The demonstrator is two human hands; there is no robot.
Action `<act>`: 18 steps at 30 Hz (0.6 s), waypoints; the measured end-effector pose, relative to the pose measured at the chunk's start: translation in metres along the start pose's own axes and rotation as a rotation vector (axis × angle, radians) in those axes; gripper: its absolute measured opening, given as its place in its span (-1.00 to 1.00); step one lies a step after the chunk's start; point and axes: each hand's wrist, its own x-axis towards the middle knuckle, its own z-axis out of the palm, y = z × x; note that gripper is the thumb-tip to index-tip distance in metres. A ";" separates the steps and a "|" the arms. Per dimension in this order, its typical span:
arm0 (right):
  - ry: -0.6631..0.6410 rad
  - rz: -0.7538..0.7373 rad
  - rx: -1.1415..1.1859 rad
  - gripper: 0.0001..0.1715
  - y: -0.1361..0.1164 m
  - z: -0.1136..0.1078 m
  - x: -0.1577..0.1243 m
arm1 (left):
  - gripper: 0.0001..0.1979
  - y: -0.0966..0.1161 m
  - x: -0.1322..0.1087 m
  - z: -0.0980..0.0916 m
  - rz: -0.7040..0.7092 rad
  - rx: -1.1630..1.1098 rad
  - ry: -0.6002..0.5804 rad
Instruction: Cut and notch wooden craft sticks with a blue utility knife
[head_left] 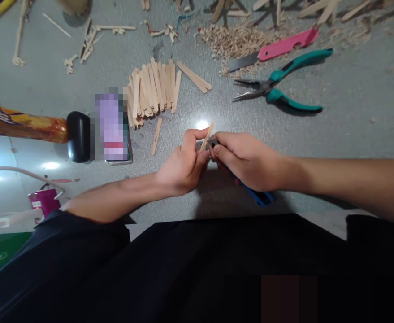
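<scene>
Left hand pinched a thin wooden stick between thumb and curled forefinger, its long axis slanting away from the body and rightward, while the right hand, closed round a blue-handled tool, held the dark metal head immediately right of the stick, though the grip hid whether the two touched. Flat, round-ended sticks overlapped beyond the left hand on the grey, finely textured tabletop, with crumbly wood chips farther off.
</scene>
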 end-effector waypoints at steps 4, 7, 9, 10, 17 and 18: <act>-0.183 0.189 0.271 -0.60 -0.004 -0.004 -0.001 | -0.54 0.002 -0.001 0.000 -0.001 0.125 0.007; -0.125 0.134 0.137 -0.57 -0.005 -0.004 -0.003 | -0.48 0.000 -0.001 0.001 0.007 0.152 0.006; -0.011 0.033 -0.066 -0.53 -0.005 -0.003 -0.004 | -0.45 0.001 -0.001 0.001 -0.013 0.168 0.003; 0.018 0.000 -0.139 -0.52 -0.005 -0.002 -0.004 | -0.44 0.001 -0.001 0.000 -0.022 0.174 0.000; -0.034 0.063 -0.141 -0.51 -0.005 -0.005 -0.002 | -0.42 -0.008 -0.001 0.002 0.003 0.190 0.005; -0.062 0.100 -0.095 -0.52 -0.005 -0.007 -0.001 | -0.42 -0.009 -0.002 0.002 0.009 0.185 0.007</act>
